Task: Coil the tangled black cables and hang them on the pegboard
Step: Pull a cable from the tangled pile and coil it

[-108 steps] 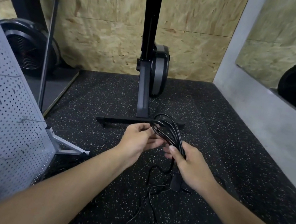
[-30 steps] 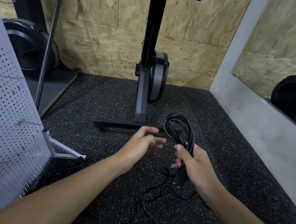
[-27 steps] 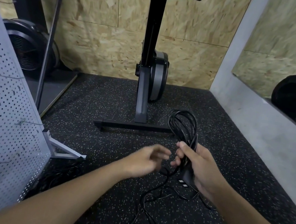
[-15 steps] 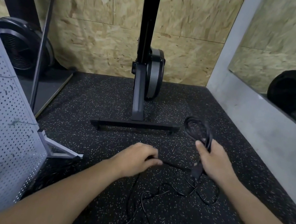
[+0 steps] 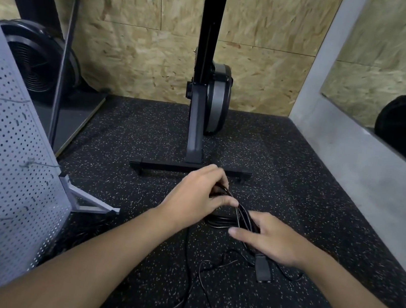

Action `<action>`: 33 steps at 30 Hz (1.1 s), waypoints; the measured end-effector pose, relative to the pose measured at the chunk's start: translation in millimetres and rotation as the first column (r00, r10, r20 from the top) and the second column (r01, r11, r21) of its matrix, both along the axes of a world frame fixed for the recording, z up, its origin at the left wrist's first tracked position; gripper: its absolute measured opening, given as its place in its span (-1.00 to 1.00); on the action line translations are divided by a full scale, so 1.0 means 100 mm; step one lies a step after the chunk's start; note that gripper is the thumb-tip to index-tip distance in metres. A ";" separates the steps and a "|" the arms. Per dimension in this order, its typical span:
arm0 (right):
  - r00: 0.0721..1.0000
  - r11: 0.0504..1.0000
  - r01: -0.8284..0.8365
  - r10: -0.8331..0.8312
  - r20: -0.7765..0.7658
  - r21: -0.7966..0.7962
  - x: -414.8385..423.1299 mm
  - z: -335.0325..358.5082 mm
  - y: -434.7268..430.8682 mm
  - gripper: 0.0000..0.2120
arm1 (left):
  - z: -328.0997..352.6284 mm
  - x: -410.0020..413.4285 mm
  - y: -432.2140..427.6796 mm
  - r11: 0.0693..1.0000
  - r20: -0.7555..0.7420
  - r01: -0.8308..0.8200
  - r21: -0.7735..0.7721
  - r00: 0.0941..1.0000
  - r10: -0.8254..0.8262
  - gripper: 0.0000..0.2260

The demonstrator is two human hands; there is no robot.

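My left hand (image 5: 196, 196) pinches a fresh loop of the cable (image 5: 224, 221) and lays it onto the bundle clasped in the curled fingers of my right hand (image 5: 272, 240), so the turns stay stacked. The plug (image 5: 263, 268) dangles at 6 o'clock beneath that hand, and the rest trails over the speckled rubber floor (image 5: 312, 176). The pegboard (image 5: 1, 175) leans at 9 o'clock, with a chipboard wall (image 5: 133, 49) at 12.

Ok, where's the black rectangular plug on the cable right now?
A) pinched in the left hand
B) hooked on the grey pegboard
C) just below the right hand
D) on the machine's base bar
C: the black rectangular plug pokes out just below the right hand, while the left hand grips the coiled black cable.
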State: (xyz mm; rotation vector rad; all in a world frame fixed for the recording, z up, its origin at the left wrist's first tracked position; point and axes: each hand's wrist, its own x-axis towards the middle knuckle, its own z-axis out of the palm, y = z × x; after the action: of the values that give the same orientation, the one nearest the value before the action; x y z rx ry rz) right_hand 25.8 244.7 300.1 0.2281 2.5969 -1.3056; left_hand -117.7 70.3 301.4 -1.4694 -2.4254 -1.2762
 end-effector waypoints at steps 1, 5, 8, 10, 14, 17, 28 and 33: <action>1.000 1.000 0.023 -0.023 0.010 0.006 0.00 0.00 -0.01 -0.75 | 0.01 0.01 0.00 1.000 0.055 -0.022 -0.014 0.998 0.023 -0.61; 0.996 0.994 0.094 -0.094 0.004 -0.055 -0.01 0.04 -0.02 -0.77 | -0.04 0.00 0.00 0.991 0.082 -0.114 -0.075 0.989 0.120 -0.61; 0.991 0.990 0.128 -0.129 -0.021 -0.054 0.01 0.03 0.02 -0.75 | -0.13 -0.06 -0.07 0.994 0.304 -0.094 -0.059 0.947 0.108 -0.68; 0.984 0.984 0.168 -0.172 -0.052 -0.058 0.03 0.03 0.06 -0.75 | -0.17 -0.09 -0.10 0.998 0.484 -0.055 -0.032 0.873 0.063 -0.71; 0.974 0.979 0.193 -0.199 -0.109 -0.061 0.05 0.05 0.03 -0.75 | -0.23 -0.13 -0.08 0.997 0.563 -0.083 -0.005 0.824 0.072 -0.83; 0.962 0.971 0.234 -0.237 -0.137 -0.039 0.06 0.04 -0.03 -0.77 | -0.25 -0.13 -0.05 0.984 0.533 -0.179 0.011 0.833 0.145 -0.87; 0.882 0.847 0.415 -0.464 -0.079 -0.332 -0.12 -0.16 -0.37 -0.79 | -0.06 0.06 0.10 0.859 0.864 -0.478 0.184 0.495 0.090 -0.95; 0.848 0.657 0.451 -0.527 0.060 -0.604 -0.18 -0.17 -0.43 -0.79 | -0.16 0.11 0.07 0.902 0.783 -0.406 0.146 0.605 0.145 -0.80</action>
State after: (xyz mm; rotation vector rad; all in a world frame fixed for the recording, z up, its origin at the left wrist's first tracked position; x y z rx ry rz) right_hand 8.1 201.9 283.1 0.7984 2.1035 -2.3226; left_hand -106.5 77.6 285.7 -0.4306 -2.4931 -2.4013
